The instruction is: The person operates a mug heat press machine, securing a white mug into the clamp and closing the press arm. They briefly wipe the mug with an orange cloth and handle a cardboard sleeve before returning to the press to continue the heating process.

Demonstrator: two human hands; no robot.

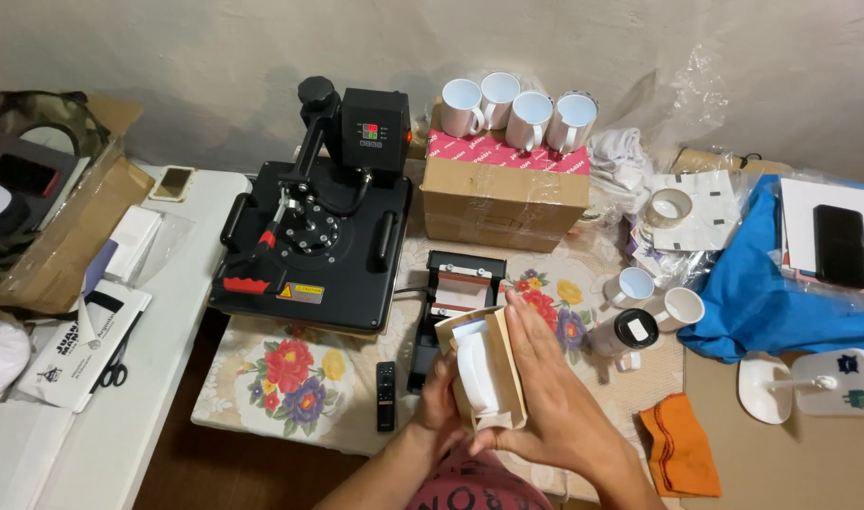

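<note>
White glossy mug [476, 376] in tan cardboard box [504, 351], both hands [545, 392] cupping

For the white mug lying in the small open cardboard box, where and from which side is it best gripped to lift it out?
Probably by the handle. The white mug lies on its side in the small cardboard box, handle facing up through the open face, box walls hugging its body. Come from above; the left hand steadies the box, the right hand is beside it.
</note>
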